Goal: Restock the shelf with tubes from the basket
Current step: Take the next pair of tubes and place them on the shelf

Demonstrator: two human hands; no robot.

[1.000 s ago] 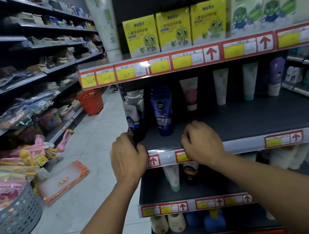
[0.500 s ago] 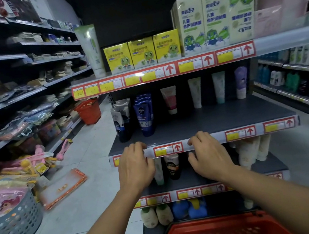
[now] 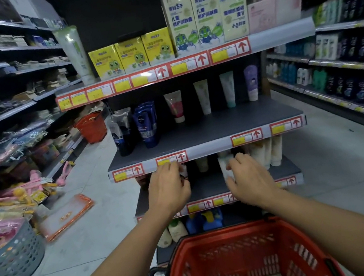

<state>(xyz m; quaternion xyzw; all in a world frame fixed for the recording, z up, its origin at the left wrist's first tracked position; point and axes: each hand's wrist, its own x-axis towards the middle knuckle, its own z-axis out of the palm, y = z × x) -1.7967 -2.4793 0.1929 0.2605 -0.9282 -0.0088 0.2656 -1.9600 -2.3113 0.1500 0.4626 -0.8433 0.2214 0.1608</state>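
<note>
— What's moved?
— Both hands dropped below the middle shelf (image 3: 203,132) edge; left hand (image 3: 168,190) and right hand (image 3: 248,180) reach loosely, gripping nothing.
— Tubes?
— In the red basket (image 3: 248,253), below; the shelf front lies open.

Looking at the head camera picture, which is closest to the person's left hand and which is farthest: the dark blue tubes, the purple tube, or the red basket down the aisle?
From the left hand:
1. Dark blue tubes, on the shelf just above the hand, at its left end.
2. Purple tube, same shelf, far right and at the back.
3. Red basket down the aisle, on the floor to the left, well behind the shelf unit.
</note>
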